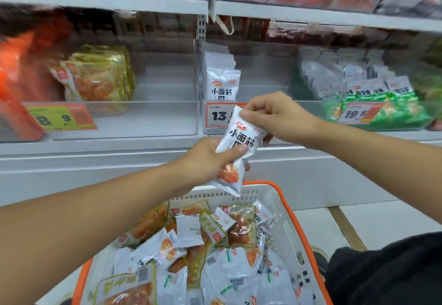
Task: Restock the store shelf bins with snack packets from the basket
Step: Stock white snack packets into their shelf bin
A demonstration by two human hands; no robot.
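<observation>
While left hand [205,158] grips white packet [235,151], right hand [275,115] pinches top.

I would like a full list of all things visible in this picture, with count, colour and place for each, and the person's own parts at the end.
held packet: one, white with orange picture, held between both hands above the basket
basket: one, white with orange rim, low centre, below the shelf
basket packets: many, white, yellow and orange, piled loosely in the basket
middle bin: one, clear, row of matching white packets standing at its left side
left bin: one, clear, yellow-orange packets at the back left
right bin: one, clear, white-green packets
price tags: three seen, orange, on the bin fronts
left hand: grips the packet's lower half
right hand: pinches its top edge
</observation>
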